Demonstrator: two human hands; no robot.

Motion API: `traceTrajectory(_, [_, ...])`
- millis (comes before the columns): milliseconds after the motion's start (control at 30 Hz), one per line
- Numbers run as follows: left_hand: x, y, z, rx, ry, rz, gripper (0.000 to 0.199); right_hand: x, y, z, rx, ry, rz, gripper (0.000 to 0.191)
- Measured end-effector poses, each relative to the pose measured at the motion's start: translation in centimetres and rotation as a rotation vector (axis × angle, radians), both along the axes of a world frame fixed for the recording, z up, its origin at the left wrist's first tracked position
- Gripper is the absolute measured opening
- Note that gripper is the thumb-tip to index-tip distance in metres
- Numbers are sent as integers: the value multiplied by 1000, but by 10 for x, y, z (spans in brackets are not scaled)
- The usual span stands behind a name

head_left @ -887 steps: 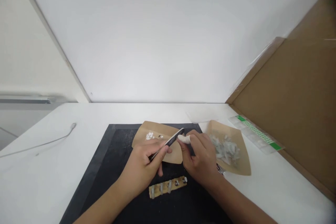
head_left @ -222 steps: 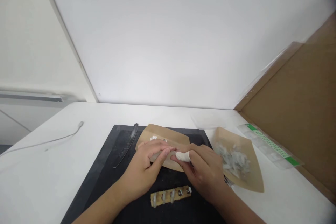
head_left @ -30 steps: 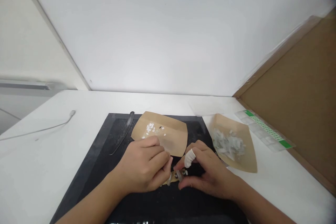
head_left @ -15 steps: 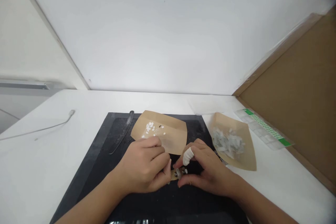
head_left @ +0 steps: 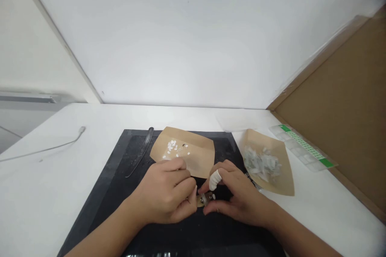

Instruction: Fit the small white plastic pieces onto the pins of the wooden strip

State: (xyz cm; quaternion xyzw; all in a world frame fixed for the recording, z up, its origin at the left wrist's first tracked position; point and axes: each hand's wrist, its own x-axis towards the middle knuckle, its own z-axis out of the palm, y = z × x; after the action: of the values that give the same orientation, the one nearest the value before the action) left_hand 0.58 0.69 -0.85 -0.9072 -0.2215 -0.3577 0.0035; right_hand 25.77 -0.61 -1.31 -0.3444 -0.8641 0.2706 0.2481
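Low over the black mat (head_left: 181,237), a small brownish piece with metal parts and a white tip (head_left: 205,199) sits between my two hands. My left hand (head_left: 169,190) has its fingers curled and pressed together at the piece's left end; what the fingertips pinch is hidden. My right hand (head_left: 235,192) is on the other side, with thumb below and index finger above the piece, around its right end. A white cover wraps one finger of this hand. Just beyond the hands lies a brown paper tray (head_left: 200,150) with several small white pieces (head_left: 171,145).
A second brown tray (head_left: 285,176) at the right holds crumpled translucent scraps (head_left: 263,164). Beside it lies a clear compartment box with a green label (head_left: 304,148). A thin black tool (head_left: 144,144) lies at the mat's left, a white cable (head_left: 64,144) farther left.
My left hand has shifted very slightly down at the fingertips. Both hands otherwise stay around the small piece.
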Motion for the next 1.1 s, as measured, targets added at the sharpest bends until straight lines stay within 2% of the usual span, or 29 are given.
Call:
traceTrajectory(267, [2,1,-1,47,-48,-22,24,1,1,-2,15,-9,17,38])
traceTrajectory(433, [4,1,-2,35,-41,-62,21,1,-1,-4,87,-34,25,36])
traceTrajectory(767, [3,-1,-3,-107,79,-160,16,1,-2,-6,298,-105,62,27])
traceTrajectory(967, [3,-2,-6,-170,137,-163,18,6,1,-1,337,-107,88,48])
traceTrajectory(1100, [4,-2,-8,-198,118,-187,13,12,3,6,387,-52,64,56])
